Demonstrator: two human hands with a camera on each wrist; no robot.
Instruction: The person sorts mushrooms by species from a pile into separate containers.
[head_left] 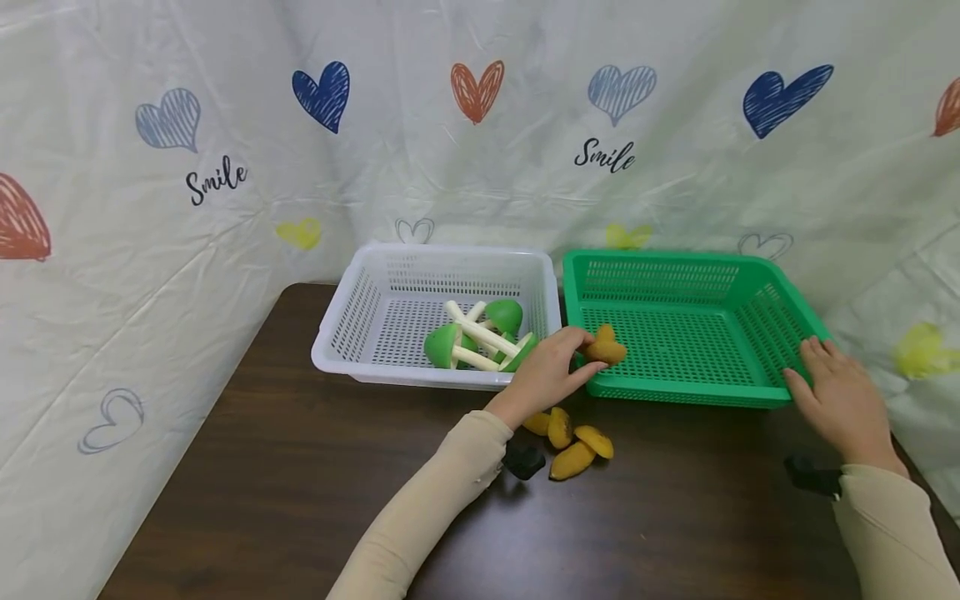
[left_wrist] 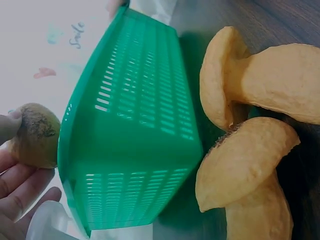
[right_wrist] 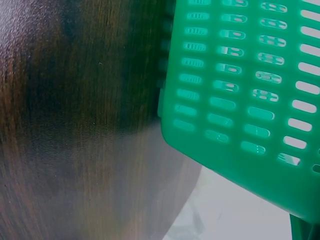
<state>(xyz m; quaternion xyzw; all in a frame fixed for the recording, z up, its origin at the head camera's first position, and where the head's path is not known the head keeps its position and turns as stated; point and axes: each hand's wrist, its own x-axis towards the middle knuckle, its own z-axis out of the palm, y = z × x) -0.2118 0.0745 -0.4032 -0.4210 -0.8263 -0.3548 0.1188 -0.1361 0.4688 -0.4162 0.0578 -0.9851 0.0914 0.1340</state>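
A yellow-brown toy mushroom is pinched in my left hand, above the left edge of the green basket. In the left wrist view, thumb and fingers hold the mushroom's rounded cap beside the basket rim. My right hand rests on the basket's right rim near the front corner, fingers extended; the right wrist view shows only the perforated basket wall, not the hand. Several more yellow mushrooms lie on the table in front of the baskets, close to my left forearm.
Left of the green basket stands a white basket with several green-capped, white-stemmed mushrooms in its right part. Both stand on a dark wooden table, against a white cloth printed with hearts.
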